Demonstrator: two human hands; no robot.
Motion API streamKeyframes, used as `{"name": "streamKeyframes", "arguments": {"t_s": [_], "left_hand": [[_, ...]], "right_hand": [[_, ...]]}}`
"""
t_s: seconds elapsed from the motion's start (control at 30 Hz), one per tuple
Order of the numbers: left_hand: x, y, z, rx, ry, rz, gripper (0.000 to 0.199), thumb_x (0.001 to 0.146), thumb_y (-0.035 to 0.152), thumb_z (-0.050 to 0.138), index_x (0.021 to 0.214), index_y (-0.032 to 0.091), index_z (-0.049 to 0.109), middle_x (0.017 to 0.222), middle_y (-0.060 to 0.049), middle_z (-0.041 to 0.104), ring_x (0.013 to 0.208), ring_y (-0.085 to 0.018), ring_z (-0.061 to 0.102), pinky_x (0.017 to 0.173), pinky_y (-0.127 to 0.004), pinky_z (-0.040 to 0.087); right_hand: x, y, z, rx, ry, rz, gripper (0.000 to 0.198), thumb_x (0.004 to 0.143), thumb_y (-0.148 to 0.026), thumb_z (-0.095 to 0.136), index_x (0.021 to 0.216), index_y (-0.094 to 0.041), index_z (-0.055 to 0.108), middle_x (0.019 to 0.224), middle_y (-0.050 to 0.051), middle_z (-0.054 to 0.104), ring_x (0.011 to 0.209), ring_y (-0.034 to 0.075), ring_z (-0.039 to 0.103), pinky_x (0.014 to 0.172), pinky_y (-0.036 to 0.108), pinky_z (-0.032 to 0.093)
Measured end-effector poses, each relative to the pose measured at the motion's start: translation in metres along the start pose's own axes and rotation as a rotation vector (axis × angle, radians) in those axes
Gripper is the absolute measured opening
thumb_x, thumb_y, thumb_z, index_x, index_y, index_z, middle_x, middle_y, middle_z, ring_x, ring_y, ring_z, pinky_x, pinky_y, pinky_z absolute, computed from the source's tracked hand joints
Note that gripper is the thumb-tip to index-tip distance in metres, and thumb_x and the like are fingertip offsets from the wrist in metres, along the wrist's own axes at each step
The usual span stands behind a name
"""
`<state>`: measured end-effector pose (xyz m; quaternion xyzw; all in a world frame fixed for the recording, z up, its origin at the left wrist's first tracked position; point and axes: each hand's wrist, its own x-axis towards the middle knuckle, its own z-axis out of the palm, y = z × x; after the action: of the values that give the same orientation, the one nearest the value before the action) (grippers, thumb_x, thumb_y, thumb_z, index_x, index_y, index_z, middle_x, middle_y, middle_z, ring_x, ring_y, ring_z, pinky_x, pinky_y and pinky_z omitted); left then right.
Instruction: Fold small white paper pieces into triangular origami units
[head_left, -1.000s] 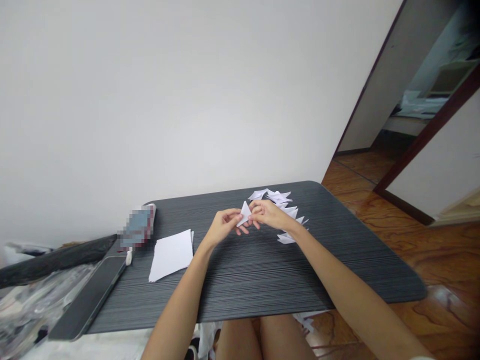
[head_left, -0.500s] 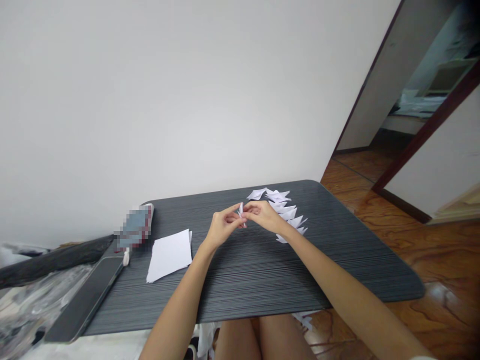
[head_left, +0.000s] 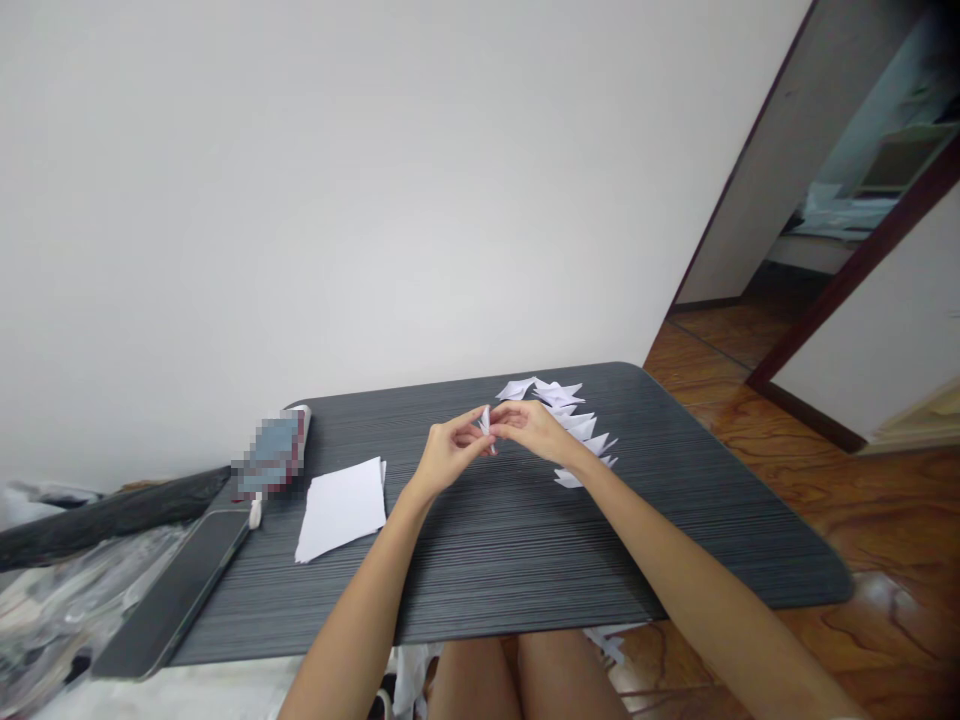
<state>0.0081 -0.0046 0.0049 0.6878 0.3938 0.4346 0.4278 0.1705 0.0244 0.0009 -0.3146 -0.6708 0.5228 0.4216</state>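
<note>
Over the middle of the dark table [head_left: 480, 590], a small folded white paper piece [head_left: 485, 421] is pinched between both hands. My left hand [head_left: 448, 455] grips it from the left, thumb and fingers closed on it. From the right, my right hand [head_left: 531, 428] pinches the same piece with its fingertips. Part of the paper is hidden by the fingers. Several folded white paper figures [head_left: 581, 427] with pointed ends lie in a curved row just beyond and beside my right hand; my right forearm passes close to the nearest ones.
A stack of white paper sheets [head_left: 343, 508] lies left of my hands. Farther left are a blurred-out packet [head_left: 271, 455], a small white object [head_left: 256, 512] and a long dark flat panel [head_left: 176, 590]. A white wall [head_left: 420, 200] borders the table's far edge.
Both hands stay nearly in place on the paper piece, which now shows its folds a little more spread. The view has shifted very slightly.
</note>
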Motion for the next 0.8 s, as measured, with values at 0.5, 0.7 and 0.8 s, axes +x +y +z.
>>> {"name": "streamKeyframes", "arguments": {"t_s": [0.5,0.7,0.8], "left_hand": [[-0.001,0.001,-0.001,0.028,0.01,0.001,0.052,0.068,0.032,0.061,0.115,0.011,0.051,0.065,-0.004,0.064,0.059,-0.016,0.063,0.063,-0.031,0.052],[-0.001,0.001,0.0,0.027,0.002,0.005,0.052,0.069,0.032,0.06,0.116,0.01,0.05,0.066,-0.005,0.065,0.058,-0.015,0.062,0.063,-0.03,0.052],[-0.001,0.001,0.0,0.018,0.006,0.008,0.052,0.07,0.033,0.06,0.116,0.01,0.05,0.065,-0.004,0.065,0.059,-0.015,0.063,0.063,-0.03,0.052]], "right_hand": [[-0.005,-0.009,-0.001,-0.047,-0.035,-0.019,0.024,0.067,-0.024,0.061,0.088,-0.012,0.061,0.08,0.006,0.065,0.073,0.015,0.061,0.073,0.031,0.048],[-0.004,-0.007,-0.002,-0.042,-0.018,-0.016,0.024,0.066,-0.023,0.062,0.088,-0.013,0.061,0.079,0.005,0.065,0.072,0.015,0.061,0.074,0.031,0.049],[-0.003,-0.004,-0.003,-0.071,-0.024,-0.03,0.023,0.068,-0.022,0.059,0.089,-0.013,0.06,0.08,0.006,0.065,0.075,0.015,0.062,0.075,0.031,0.049]]}}
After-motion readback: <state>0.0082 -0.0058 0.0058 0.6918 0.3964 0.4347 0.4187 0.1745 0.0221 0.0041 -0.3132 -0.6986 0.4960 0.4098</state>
